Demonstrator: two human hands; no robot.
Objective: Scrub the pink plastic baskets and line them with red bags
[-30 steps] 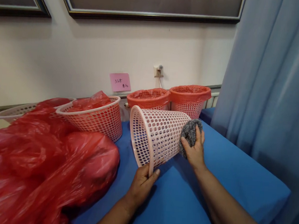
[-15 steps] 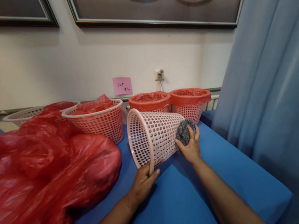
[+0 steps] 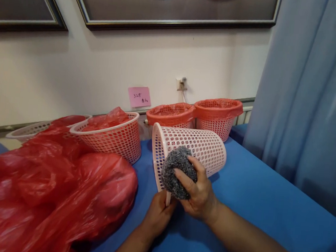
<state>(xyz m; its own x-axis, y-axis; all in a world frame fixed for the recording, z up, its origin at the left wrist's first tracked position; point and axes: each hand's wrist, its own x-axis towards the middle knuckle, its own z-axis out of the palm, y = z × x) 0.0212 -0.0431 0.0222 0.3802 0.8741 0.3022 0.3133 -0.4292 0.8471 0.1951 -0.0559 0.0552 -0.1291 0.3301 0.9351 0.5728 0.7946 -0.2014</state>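
A pale pink plastic wastebasket (image 3: 210, 149) with a perforated wall lies on its side, mouth facing left, over the blue-covered surface. Its rim is gripped low down by my left hand (image 3: 158, 215), with the fingers partly hidden behind the rim. My right hand (image 3: 200, 191) clasps a dark grey scouring pad (image 3: 179, 172), thumb side partly hidden, fingers curled over it. The pad lies against the outside of the basket close to the rim, just above my left hand.
Red plastic bags (image 3: 46, 197) heap at the left. Behind them a pink basket (image 3: 116, 137) holds red plastic. Two red-lined baskets (image 3: 170, 116) stand by the wall, under a pink note (image 3: 139, 97) and a socket (image 3: 182, 84). A blue curtain (image 3: 306, 95) hangs at right.
My right hand has brought the scouring pad from the basket's base leftward and down to near the rim. The basket has turned slightly, its base now farther right. My left hand keeps the rim.
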